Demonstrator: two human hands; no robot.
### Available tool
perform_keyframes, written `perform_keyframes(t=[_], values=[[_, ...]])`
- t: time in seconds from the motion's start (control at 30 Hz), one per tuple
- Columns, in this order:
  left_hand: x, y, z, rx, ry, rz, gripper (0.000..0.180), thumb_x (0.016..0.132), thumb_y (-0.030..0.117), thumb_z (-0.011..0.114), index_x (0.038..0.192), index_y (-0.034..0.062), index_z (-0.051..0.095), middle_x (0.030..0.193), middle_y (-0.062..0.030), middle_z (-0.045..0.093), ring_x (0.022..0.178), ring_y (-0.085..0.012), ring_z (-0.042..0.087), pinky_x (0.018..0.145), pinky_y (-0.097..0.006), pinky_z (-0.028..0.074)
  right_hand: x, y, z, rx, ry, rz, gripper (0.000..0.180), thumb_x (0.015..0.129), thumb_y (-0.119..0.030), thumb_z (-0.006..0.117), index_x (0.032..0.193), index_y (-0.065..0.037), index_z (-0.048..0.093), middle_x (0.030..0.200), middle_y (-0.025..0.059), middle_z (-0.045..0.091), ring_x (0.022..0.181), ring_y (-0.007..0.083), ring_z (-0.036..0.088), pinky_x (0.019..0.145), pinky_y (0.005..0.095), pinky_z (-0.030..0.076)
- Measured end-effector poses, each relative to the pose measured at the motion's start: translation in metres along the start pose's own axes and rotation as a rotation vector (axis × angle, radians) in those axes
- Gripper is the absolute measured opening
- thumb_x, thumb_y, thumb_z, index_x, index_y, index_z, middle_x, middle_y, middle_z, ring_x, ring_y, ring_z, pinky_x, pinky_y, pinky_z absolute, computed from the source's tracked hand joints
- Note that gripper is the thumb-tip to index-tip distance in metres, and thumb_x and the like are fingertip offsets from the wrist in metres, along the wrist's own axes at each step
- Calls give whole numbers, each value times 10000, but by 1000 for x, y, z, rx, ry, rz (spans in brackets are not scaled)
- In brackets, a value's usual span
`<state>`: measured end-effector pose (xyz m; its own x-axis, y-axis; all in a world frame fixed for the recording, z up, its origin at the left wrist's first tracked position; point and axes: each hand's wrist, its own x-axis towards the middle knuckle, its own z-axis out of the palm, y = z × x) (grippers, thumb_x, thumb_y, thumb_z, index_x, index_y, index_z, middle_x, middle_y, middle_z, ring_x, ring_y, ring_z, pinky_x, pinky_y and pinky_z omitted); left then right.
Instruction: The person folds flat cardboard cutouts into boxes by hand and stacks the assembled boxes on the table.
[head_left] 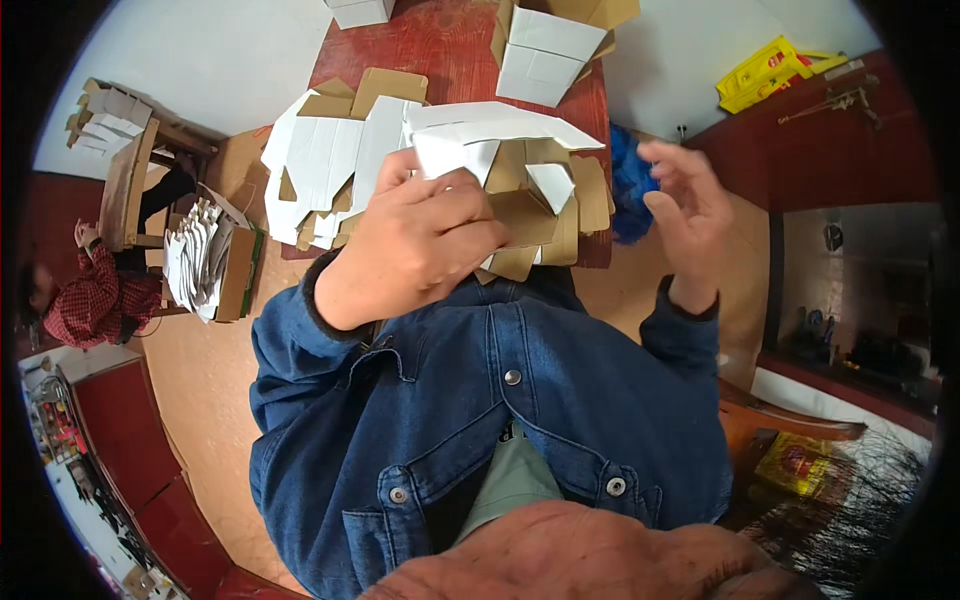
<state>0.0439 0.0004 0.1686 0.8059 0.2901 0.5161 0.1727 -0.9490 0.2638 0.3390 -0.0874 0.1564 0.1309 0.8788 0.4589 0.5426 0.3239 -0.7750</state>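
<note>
My left hand (pixel 425 235) grips the near left corner of a partly folded cardboard box (pixel 505 125), white on one face and brown on the other. Its flaps stand up at different angles, and a small white flap (pixel 551 187) juts out inside. To the right, my right hand (pixel 688 205) is raised in the air, apart from the box, with nothing in it and its fingers apart and half bent. Left of the box, several flat white-and-brown cardboard blanks (pixel 318 165) lie overlapping on the red table (pixel 420 55).
A folded open box (pixel 548 60) stands at the table's far right, another white box (pixel 360 12) at the far edge. On the left, a carton (pixel 237 272) holds upright blanks, near a person in a checked shirt (pixel 95 300). Blue material (pixel 630 185) hangs right of the table.
</note>
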Motion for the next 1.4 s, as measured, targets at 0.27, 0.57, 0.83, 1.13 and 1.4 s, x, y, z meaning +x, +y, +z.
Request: perform_keyframes(t=[0.27,0.57,0.83,1.13,1.4], values=[[23,21,2,128,-111,307,129,762,138,755,879,140,702,1023,8,657,1094,-207,621,1025,-448,383,43,-43,7,-536,-371,-340,393,864,-64,643,1256,-35,645,932,60,690,795,192,596,728,311,488],[-5,-45,-2,414,263,71,162,676,94,796,801,129,699,1050,18,668,1011,-187,607,904,-362,427,35,-31,-3,398,-324,470,479,907,-117,612,1357,14,510,854,163,679,495,135,531,410,200,408],[-4,-77,35,11,771,32,178,708,34,820,874,74,769,980,-43,678,885,-198,622,720,-306,484,-34,3,24,809,-413,883,409,844,-41,625,1235,68,572,960,203,698,680,184,670,460,248,484],[-9,-84,51,-18,589,-349,402,765,-6,774,1154,72,710,1035,-65,675,877,-211,638,778,-301,533,-35,-14,49,889,-752,947,361,990,-260,467,948,35,672,738,172,712,513,169,609,421,214,406],[-16,2,27,-155,570,-498,359,807,67,784,1140,13,661,963,-86,648,763,-166,580,644,-265,502,-39,-17,92,570,-457,780,486,1058,-334,384,928,25,683,751,141,718,545,171,631,455,199,409]])
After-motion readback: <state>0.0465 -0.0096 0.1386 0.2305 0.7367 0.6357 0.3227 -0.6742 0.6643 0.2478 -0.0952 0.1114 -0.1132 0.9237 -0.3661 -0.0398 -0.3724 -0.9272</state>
